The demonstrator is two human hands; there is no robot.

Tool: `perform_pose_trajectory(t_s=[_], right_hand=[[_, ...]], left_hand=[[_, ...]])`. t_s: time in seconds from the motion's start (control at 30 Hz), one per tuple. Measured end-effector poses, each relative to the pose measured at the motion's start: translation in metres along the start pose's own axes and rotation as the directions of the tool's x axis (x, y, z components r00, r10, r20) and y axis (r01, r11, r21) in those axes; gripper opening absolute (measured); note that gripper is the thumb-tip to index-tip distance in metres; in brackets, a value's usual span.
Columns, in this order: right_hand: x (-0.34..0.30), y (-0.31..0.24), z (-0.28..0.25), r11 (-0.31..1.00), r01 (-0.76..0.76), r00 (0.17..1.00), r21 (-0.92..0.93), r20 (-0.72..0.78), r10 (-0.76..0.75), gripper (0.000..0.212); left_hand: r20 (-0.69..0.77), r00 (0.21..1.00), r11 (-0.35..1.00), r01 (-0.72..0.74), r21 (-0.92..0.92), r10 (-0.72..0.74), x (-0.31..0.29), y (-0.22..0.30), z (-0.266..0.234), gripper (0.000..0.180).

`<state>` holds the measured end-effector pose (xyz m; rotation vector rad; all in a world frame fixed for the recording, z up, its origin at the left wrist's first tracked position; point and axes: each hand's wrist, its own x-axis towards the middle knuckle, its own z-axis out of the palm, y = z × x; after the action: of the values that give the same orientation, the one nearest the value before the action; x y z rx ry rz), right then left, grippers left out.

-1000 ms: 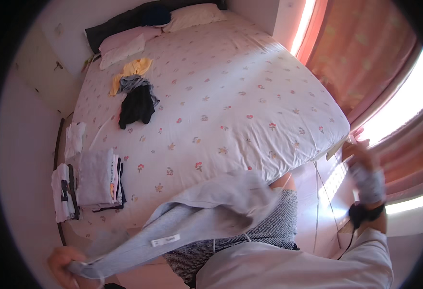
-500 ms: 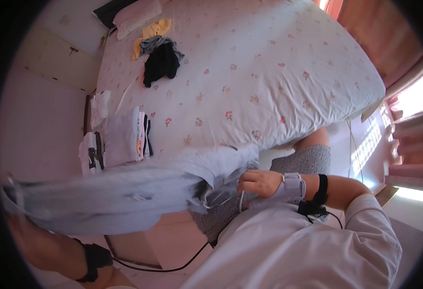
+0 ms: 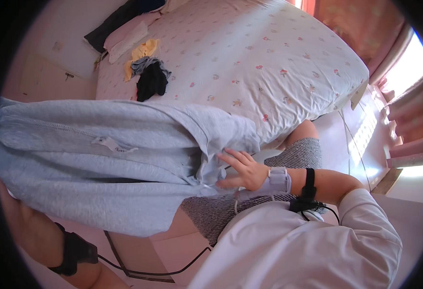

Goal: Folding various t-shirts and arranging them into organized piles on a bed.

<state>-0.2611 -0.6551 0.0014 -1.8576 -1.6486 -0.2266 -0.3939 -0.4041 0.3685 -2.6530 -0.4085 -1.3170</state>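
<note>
A light grey-blue garment [image 3: 100, 164] with a small white label hangs spread wide in front of me, over the near edge of the bed. My left hand [image 3: 16, 212] is mostly hidden behind the garment's lower left edge and holds it up there; the forearm wears a black wrist strap. My right hand [image 3: 242, 171] grips the garment's bunched right edge in front of my lap, thumb below and fingers above. That wrist carries a grey band and a black strap.
The bed [image 3: 279, 53] with a flowered white sheet fills the upper middle. A small heap of black, grey and yellow clothes [image 3: 149, 77] lies near the pillows [image 3: 124, 36]. Orange curtains [image 3: 365, 29] and a bright window are at the right. A black cable [image 3: 173, 269] runs across the floor.
The garment has been lifted and stretched out wider, now covering the folded stacks at the bed's edge. My right hand came from the far right to the garment and stays on it.
</note>
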Motion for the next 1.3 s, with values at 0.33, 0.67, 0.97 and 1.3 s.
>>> perform_pose_trajectory(t_s=[0.33, 0.67, 0.97, 1.3], right_hand=[[0.004, 0.048, -0.021, 0.982, -0.092, 0.989, 0.162, -0.097, 0.109, 0.060], [-0.022, 0.053, -0.230, 0.833, -0.360, 0.657, 0.420, -0.520, 0.546, 0.028], [0.019, 0.107, -0.321, 0.816, -0.560, 0.685, 0.147, -0.472, 0.555, 0.033], [0.194, 0.398, -0.219, 0.632, -0.769, 0.637, -0.094, -0.028, 0.771, 0.046]], left_hand=[[0.013, 0.970, 0.717, 0.187, -0.671, -0.242, 0.044, 0.069, 0.017, 0.027], [0.062, 0.950, 0.937, 0.313, -0.156, -0.307, -0.047, -0.125, 0.024, 0.024], [0.346, 0.929, 0.893, 0.264, -0.364, -0.134, -0.045, -0.110, 0.117, 0.016], [0.534, 0.833, 0.891, 0.344, -0.296, -0.144, 0.041, -0.115, 0.478, 0.029]])
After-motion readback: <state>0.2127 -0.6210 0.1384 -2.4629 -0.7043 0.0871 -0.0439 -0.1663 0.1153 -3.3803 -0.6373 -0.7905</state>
